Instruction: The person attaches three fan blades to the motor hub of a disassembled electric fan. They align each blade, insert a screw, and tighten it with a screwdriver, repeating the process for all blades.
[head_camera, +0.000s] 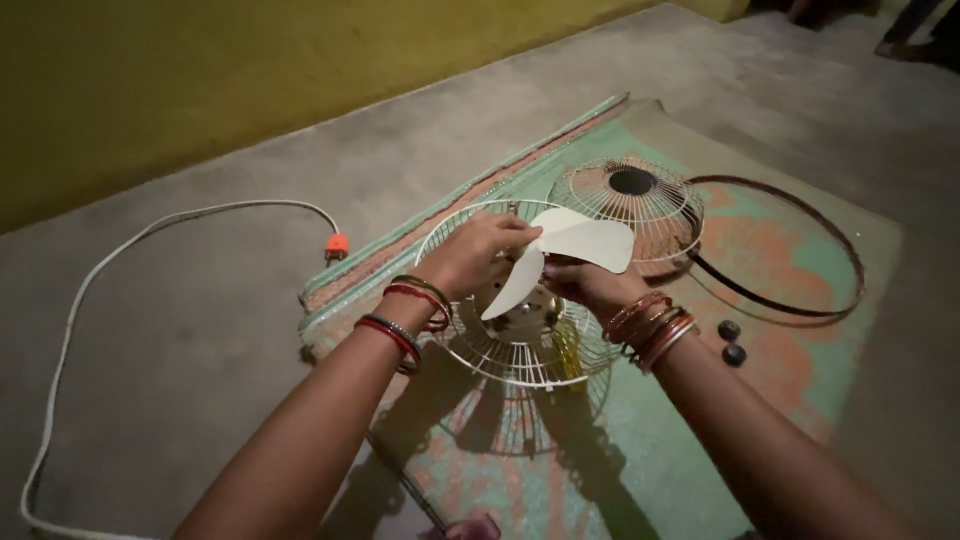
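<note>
My left hand (478, 252) grips the hub area of a cream fan blade (580, 243) from above. Under the blade, my right hand (590, 285) holds it from below. The blade sits over a round wire fan guard (520, 355) with the motor face at its middle. Both wrists wear several red and gold bangles. A second wire guard (630, 200) with a dark centre lies just behind, touching nothing I hold.
A dark thin ring (800, 300) lies on the green and orange mat (780, 400). Two small dark knobs (732, 343) sit near my right wrist. A white cord (75, 310) with an orange plug (338, 245) runs over the concrete floor. Yellow wall at left.
</note>
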